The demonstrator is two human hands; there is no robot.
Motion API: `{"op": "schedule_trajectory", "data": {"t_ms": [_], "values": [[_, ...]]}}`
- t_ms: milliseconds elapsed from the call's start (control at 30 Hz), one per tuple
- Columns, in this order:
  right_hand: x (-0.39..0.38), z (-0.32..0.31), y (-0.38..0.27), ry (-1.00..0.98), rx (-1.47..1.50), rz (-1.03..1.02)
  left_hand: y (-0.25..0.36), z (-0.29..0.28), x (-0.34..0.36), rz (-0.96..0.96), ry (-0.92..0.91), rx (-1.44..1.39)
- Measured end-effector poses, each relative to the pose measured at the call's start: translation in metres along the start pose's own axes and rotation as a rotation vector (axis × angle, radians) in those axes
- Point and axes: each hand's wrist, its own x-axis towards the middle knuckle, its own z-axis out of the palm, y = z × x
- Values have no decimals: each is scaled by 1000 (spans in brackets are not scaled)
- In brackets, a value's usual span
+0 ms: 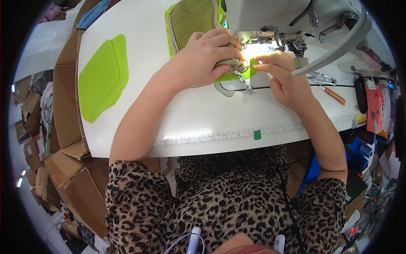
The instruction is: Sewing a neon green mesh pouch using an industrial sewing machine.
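Observation:
A lime-green fabric piece with an olive mesh panel and beige edging [194,23] lies under the head of a sewing machine [270,17]. My left hand [207,55] is closed over its near end, fingers curled on the bunched edging and thumb below. A short patterned cord [242,79] hangs from that end, just past my thumb. From the right, my right hand [287,78] reaches in with fingers stretched to the green edge beside the needle area; its thumb is apart from them. Bright lamp glare washes out the needle and the spot between my fingertips.
Two lime-green cut pieces [103,78] overlap on the white table [127,135] at left. A ruler strip [220,137] runs along the front edge. Small metal snips [322,78] and an orange-handled tool [334,95] lie right. Cardboard boxes [69,97] border the left side.

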Motion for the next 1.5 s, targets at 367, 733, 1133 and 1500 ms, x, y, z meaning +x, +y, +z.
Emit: {"op": "schedule_trajectory", "data": {"t_ms": [367,733,1133,1500], "values": [[1,-2,-13,-57,-128,42,6,-2,2,-37,6,45],[9,2,-14,54,-152,73,-2,6,8,-106,74,91],[7,5,-11,6,13,106,-7,-22,2,-170,-73,-223],[5,8,-6,-103,-56,157,5,-13,6,-35,-49,11]]}}
